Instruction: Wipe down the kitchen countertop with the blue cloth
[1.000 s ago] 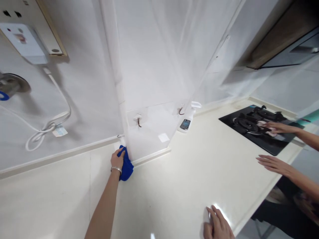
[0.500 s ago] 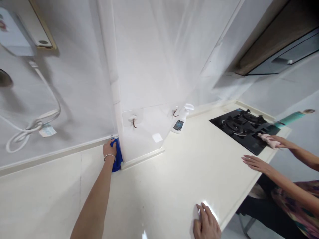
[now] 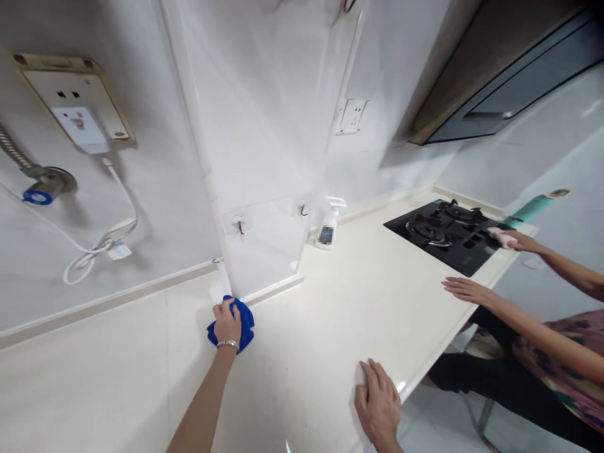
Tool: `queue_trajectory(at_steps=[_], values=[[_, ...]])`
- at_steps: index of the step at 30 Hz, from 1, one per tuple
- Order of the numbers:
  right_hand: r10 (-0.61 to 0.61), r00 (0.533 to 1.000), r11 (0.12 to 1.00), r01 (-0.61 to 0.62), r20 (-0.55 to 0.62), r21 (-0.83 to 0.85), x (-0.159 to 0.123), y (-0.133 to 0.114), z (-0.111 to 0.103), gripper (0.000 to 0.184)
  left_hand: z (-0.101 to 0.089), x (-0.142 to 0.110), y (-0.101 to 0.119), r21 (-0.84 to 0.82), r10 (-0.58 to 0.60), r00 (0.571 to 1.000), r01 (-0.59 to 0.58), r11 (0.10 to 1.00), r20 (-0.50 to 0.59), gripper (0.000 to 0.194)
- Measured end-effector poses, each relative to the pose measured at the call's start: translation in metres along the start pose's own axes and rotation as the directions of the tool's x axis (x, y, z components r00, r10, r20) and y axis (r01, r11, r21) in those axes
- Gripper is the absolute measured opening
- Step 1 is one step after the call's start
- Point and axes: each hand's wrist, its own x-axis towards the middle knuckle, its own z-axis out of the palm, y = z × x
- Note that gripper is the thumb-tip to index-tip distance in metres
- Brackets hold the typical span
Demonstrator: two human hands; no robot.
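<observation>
My left hand (image 3: pixel 228 322), with a bracelet at the wrist, is closed over a blue cloth (image 3: pixel 246 324). The cloth lies bunched on the white countertop (image 3: pixel 302 352), by the corner of the wall that juts out. Farther right, my right hand (image 3: pixel 378 402) rests on the counter near its front edge, fingers stretched out and nothing held. A white spray bottle (image 3: pixel 329 223) stands upright against the wall, beyond both hands.
At right, a co-worker's hand (image 3: pixel 512 240) holds a pale cloth on the black gas stove (image 3: pixel 438 236); their other hand (image 3: pixel 465 290) lies on the counter. A plugged-in charger (image 3: pixel 82 129) with a looped white cable (image 3: pixel 101 245) hangs at left. Small hooks (image 3: pixel 240 224) stick out from the wall.
My left hand has pulled the blue cloth out of the wall corner, toward me and around the jutting edge. The camera view has shifted. My right hand still rests on the counter.
</observation>
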Motion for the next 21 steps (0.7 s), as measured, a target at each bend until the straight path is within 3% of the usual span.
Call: queue_trajectory(at_steps=[7, 11, 14, 16, 18, 19, 21], values=[[0.008, 0.999, 0.999, -0.006, -0.036, 0.052, -0.001, 0.005, 0.008, 0.046, -0.002, -0.042, 0.002, -0.319, 0.033, 0.996, -0.005, 0.948, 0.081, 0.025], [0.002, 0.997, 0.961, -0.022, 0.072, 0.277, -0.002, -0.007, 0.005, 0.047, -0.014, -0.059, 0.012, -0.544, 0.01, 0.984, 0.091, 0.834, 0.18, 0.043], [-0.02, 0.968, 0.765, -0.145, 0.248, 0.627, 0.007, -0.043, -0.011, 0.054, -0.03, -0.076, 0.029, -0.665, 0.029, 0.954, 0.185, 0.723, 0.297, 0.059], [-0.06, 0.932, 0.558, -0.265, 0.357, 0.786, 0.02, -0.076, -0.031, 0.063, -0.044, -0.089, 0.041, -0.738, 0.06, 0.91, 0.293, 0.608, 0.411, 0.062], [-0.152, 0.918, 0.43, -0.272, 0.365, 0.861, 0.034, -0.107, -0.054, 0.072, -0.058, -0.099, 0.051, -0.754, 0.118, 0.849, 0.383, 0.534, 0.515, 0.06], [-0.221, 0.914, 0.402, -0.232, 0.34, 0.886, 0.041, -0.12, -0.065, 0.076, -0.064, -0.104, 0.054, -0.744, 0.158, 0.823, 0.388, 0.545, 0.545, 0.057], [-0.354, 0.886, 0.414, -0.137, 0.298, 0.9, 0.051, -0.14, -0.082, 0.083, -0.072, -0.112, 0.058, -0.713, 0.26, 0.793, 0.284, 0.641, 0.551, 0.048]])
